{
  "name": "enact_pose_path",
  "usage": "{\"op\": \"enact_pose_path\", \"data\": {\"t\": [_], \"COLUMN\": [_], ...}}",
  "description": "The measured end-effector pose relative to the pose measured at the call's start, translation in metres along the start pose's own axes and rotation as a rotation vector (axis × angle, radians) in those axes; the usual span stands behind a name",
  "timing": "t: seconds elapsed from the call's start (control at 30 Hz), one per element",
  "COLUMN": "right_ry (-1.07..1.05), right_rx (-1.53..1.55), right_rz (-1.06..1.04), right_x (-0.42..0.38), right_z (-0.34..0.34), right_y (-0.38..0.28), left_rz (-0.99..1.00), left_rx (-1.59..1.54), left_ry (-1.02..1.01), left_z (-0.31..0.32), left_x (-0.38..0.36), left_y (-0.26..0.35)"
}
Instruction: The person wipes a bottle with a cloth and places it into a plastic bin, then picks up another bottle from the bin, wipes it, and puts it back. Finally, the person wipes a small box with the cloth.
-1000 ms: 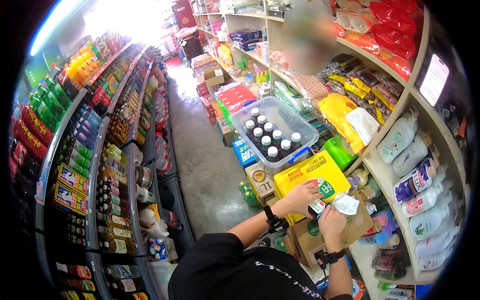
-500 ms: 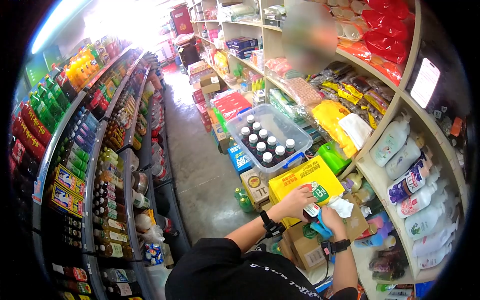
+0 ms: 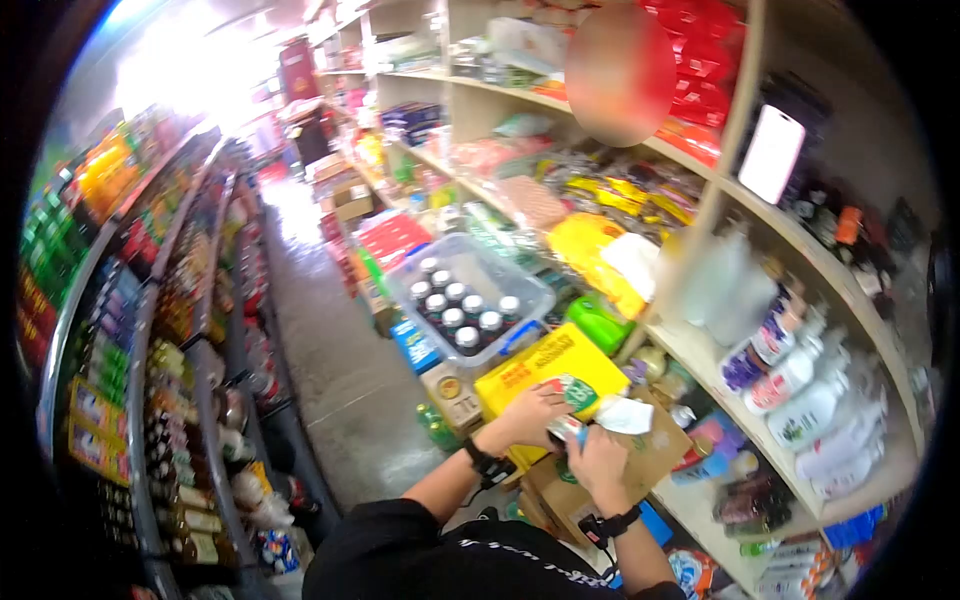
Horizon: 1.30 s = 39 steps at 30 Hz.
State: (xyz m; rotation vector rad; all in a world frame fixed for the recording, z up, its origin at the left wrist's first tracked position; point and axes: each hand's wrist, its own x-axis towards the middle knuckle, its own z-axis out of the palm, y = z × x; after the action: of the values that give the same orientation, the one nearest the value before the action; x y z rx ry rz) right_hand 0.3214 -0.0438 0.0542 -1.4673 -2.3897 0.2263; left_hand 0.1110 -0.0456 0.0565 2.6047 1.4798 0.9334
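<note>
On the far left I see the drinks shelves (image 3: 120, 330) running down the aisle, packed with bottles. Mid-frame, a clear plastic bin (image 3: 520, 290) holds dark bottles with white caps, and just below it sits the yellow box (image 3: 530, 372). My left hand (image 3: 530, 415) has its fingers clenched around a small bottle (image 3: 566, 428) with a white and green label, held just in front of the yellow box and over a brown carton (image 3: 650, 460). My right hand (image 3: 598, 462) grasps a white cloth (image 3: 624, 414) pressed against the bottle. Further right, shelves (image 3: 700, 350) carry pump bottles.
</note>
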Motion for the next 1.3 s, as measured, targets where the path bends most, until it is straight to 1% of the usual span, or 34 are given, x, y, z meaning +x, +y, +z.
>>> {"op": "enact_pose_path", "data": {"t": [0.03,0.07,0.1,0.17,0.2,0.27,0.37,0.4,0.5,0.6,0.7,0.77,0.8,0.9,1.0,1.1,1.3], "right_ry": [-0.030,-0.142,-0.186,-0.297,-0.306,-0.327,-0.403,-0.371,-0.373,-0.449,-0.460,-0.399,-0.369,-0.295,-0.235,-0.134,0.280], "right_rx": [0.009,0.051,0.138,0.247,0.266,0.305,0.278,0.278,0.325,0.322,0.315,0.296,0.287,0.316,0.295,0.328,0.015], "right_rz": [-0.041,-0.048,-0.066,-0.110,-0.111,-0.132,-0.092,-0.112,-0.138,-0.090,-0.076,-0.044,-0.028,0.128,0.123,0.210,-0.123], "right_x": [0.001,0.004,0.006,0.013,0.015,0.019,0.022,0.022,0.027,0.030,0.035,0.035,0.035,0.031,0.032,0.020,0.001], "right_z": [-0.006,-0.021,-0.023,-0.020,-0.019,-0.018,-0.021,-0.020,-0.022,-0.044,-0.041,-0.016,-0.014,-0.012,0.044,-0.005,0.012], "right_y": [0.003,0.003,0.011,0.023,0.027,0.028,0.026,0.027,0.029,0.022,0.025,0.033,0.031,0.025,0.049,0.019,0.004], "left_rz": [0.011,0.021,0.031,-0.011,-0.045,-0.010,0.008,0.007,0.005,-0.007,0.002,0.001,0.008,0.017,0.014,0.018,-0.012], "left_rx": [0.003,-0.003,-0.012,-0.031,-0.032,-0.005,0.010,0.012,0.015,0.014,0.005,-0.001,0.002,0.000,-0.011,0.006,0.007], "left_ry": [0.018,0.022,0.022,0.000,-0.027,0.010,0.034,0.033,0.033,0.011,0.027,0.043,0.050,0.070,0.076,0.068,0.026], "left_z": [0.000,0.000,0.002,-0.004,-0.008,-0.007,-0.008,-0.008,-0.012,-0.014,-0.014,-0.013,-0.012,-0.009,-0.010,-0.011,-0.010], "left_x": [0.003,0.004,0.003,0.005,0.006,0.006,0.007,0.007,0.010,0.012,0.014,0.013,0.013,0.011,0.011,0.011,0.007], "left_y": [-0.003,-0.005,-0.006,0.000,0.004,0.004,0.006,0.006,0.010,0.012,0.012,0.012,0.011,0.010,0.013,0.013,0.008]}}
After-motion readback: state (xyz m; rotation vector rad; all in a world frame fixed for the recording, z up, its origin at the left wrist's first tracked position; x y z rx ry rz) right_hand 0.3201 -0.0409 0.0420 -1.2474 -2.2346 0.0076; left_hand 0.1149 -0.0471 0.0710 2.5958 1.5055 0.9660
